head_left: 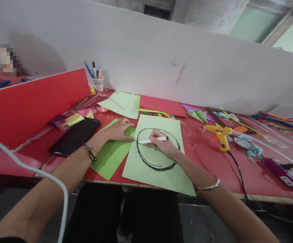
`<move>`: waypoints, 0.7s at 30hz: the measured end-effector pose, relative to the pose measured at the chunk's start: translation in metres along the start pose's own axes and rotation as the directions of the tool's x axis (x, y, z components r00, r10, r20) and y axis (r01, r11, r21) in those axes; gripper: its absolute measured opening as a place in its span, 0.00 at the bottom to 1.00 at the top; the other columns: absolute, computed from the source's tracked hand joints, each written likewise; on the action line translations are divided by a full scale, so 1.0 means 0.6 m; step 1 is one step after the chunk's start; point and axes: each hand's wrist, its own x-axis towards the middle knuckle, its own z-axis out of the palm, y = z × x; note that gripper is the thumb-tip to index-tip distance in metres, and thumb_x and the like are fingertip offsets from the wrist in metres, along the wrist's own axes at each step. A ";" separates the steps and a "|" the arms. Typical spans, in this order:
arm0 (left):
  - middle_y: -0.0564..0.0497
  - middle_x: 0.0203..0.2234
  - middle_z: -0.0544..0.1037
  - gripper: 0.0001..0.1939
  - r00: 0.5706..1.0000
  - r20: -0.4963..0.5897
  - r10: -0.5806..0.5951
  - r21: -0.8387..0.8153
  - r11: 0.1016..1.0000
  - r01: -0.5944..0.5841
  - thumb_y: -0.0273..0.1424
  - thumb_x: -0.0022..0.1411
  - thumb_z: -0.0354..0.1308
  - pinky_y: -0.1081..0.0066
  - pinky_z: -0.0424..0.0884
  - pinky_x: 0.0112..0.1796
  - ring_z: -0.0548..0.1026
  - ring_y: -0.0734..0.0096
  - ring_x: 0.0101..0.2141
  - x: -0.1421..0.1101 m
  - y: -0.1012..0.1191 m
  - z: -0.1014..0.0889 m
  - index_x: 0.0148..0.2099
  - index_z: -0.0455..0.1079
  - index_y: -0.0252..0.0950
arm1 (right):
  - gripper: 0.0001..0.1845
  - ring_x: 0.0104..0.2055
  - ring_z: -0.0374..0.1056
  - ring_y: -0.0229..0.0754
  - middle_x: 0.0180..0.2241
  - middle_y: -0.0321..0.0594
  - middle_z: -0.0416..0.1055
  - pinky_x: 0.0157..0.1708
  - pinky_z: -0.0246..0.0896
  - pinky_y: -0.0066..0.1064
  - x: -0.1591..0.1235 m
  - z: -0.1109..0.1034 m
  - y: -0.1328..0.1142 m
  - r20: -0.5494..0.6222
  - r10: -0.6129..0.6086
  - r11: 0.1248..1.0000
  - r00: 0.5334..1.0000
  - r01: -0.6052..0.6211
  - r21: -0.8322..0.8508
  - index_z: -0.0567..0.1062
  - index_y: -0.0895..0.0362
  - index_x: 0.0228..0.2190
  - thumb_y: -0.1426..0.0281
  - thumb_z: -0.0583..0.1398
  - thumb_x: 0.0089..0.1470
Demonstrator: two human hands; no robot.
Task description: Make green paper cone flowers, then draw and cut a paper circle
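Observation:
My right hand [161, 141] grips a white marker pen [148, 140] with a black end, its tip on the left side of a large circle drawn in several black loops. The circle is on a pale green sheet of paper [133, 168] that hangs slightly over the table's front edge. To the left, my left hand [121, 130] rests with fingers spread on a brighter green sheet [109, 162], its thumb reaching the pale sheet's left edge. A black phone [76, 136] lies beside my left wrist.
A yellow glue gun [221, 135] with a black cord stands at right, near a purple power strip [285, 173]. Behind are a stack of coloured paper [159, 105], a pen cup [98, 84] and a white partition. A red board [34, 104] stands at left; a white cable [34, 167] crosses the foreground.

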 end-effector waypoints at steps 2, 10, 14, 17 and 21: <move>0.46 0.47 0.59 0.39 1.000 -0.004 0.000 -0.001 1.000 0.000 0.56 0.41 0.51 0.61 0.56 0.48 0.59 0.55 0.48 0.000 -0.001 0.001 0.55 0.57 0.44 | 0.10 0.18 0.54 0.30 0.21 0.33 0.67 0.17 0.47 0.23 0.000 -0.001 0.000 0.004 0.006 1.000 1.000 -0.006 0.006 0.62 0.56 0.22 0.63 0.55 0.46; 0.46 0.47 0.59 0.39 1.000 0.000 0.001 -0.002 1.000 -0.001 0.56 0.42 0.50 0.62 0.56 0.48 0.59 0.55 0.47 -0.001 0.003 -0.002 0.55 0.57 0.43 | 0.08 0.18 0.55 0.30 0.20 0.34 0.69 0.18 0.48 0.23 -0.001 -0.004 -0.002 0.048 0.001 1.000 0.999 0.000 -0.009 0.62 0.57 0.21 0.67 0.55 0.47; 0.46 0.47 0.59 0.39 1.000 0.012 -0.004 0.001 1.000 0.004 0.56 0.42 0.50 0.62 0.56 0.48 0.59 0.55 0.48 -0.002 0.004 -0.004 0.55 0.57 0.43 | 0.08 0.17 0.55 0.30 0.19 0.33 0.68 0.18 0.49 0.23 -0.001 -0.006 -0.002 0.076 -0.001 1.000 0.997 0.002 -0.006 0.63 0.57 0.20 0.68 0.54 0.47; 0.45 0.47 0.59 0.40 1.000 0.016 -0.008 -0.001 1.000 0.008 0.57 0.42 0.50 0.61 0.56 0.47 0.59 0.54 0.48 -0.002 0.005 -0.005 0.55 0.57 0.43 | 0.07 0.17 0.56 0.30 0.19 0.34 0.68 0.18 0.49 0.23 -0.001 -0.008 -0.002 0.095 -0.006 1.000 0.995 0.007 -0.007 0.64 0.57 0.20 0.68 0.54 0.47; 0.45 0.47 0.59 0.40 1.000 0.024 -0.008 0.003 1.000 0.008 0.57 0.42 0.49 0.61 0.56 0.47 0.59 0.54 0.48 -0.002 0.006 -0.006 0.55 0.56 0.43 | 0.07 0.18 0.56 0.30 0.19 0.34 0.69 0.19 0.49 0.23 -0.001 -0.011 -0.003 0.127 -0.009 1.000 0.992 0.012 -0.021 0.64 0.57 0.20 0.70 0.53 0.46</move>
